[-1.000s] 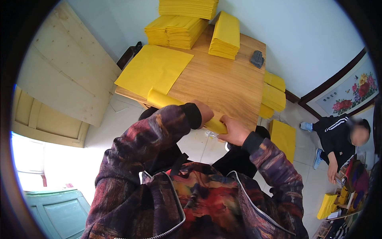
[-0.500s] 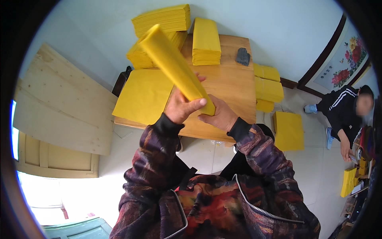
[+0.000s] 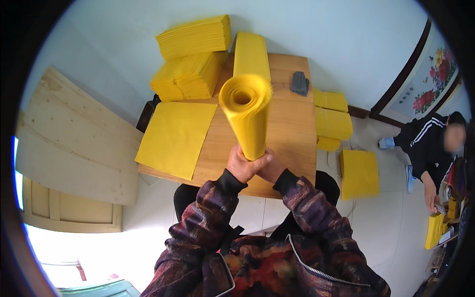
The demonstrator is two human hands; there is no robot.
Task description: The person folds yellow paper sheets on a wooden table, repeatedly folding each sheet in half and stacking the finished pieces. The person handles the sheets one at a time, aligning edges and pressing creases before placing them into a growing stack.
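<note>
Both my hands, left hand and right hand, grip the base of a rolled yellow paper tube, upright above the wooden surface. Flat yellow sheet overhangs the left edge. Bare wood right of the tube.

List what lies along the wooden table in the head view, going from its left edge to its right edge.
Flat yellow sheet → rolled yellow paper, gripped at its base by left hand and right hand → dark block near the far right corner.
</note>
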